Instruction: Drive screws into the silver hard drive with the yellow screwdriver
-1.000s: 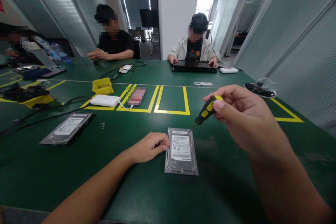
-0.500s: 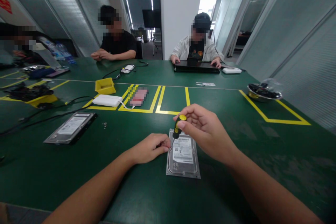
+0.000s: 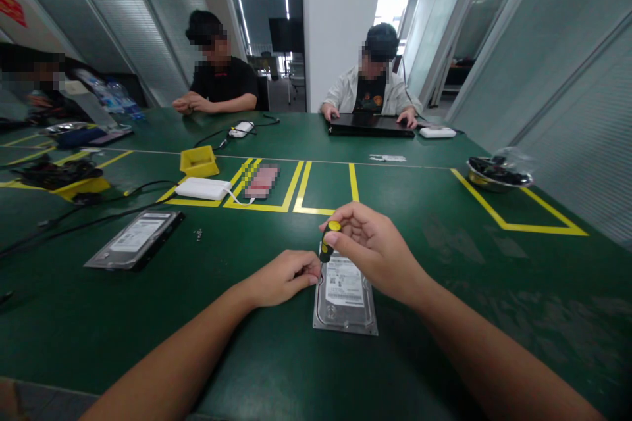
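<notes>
A silver hard drive (image 3: 344,299) with a white label lies flat on the green table (image 3: 444,316) in front of me. My right hand (image 3: 375,247) is closed on a small black-and-yellow screwdriver (image 3: 326,242), held nearly upright with its tip at the drive's far left corner. My left hand (image 3: 286,275) rests on the table with fingers curled, its fingertips pressed against the drive's left edge.
A second hard drive (image 3: 134,239) lies at the left with small screws (image 3: 198,233) beside it. Farther back are a white power bank (image 3: 202,189), a yellow tray (image 3: 198,160) and cables. A metal bowl (image 3: 498,174) sits at the right. Two people sit across the table.
My right hand has come down and leftward with the screwdriver, from above the table's right side to the drive's far left corner. My left hand has stayed at the drive's edge.
</notes>
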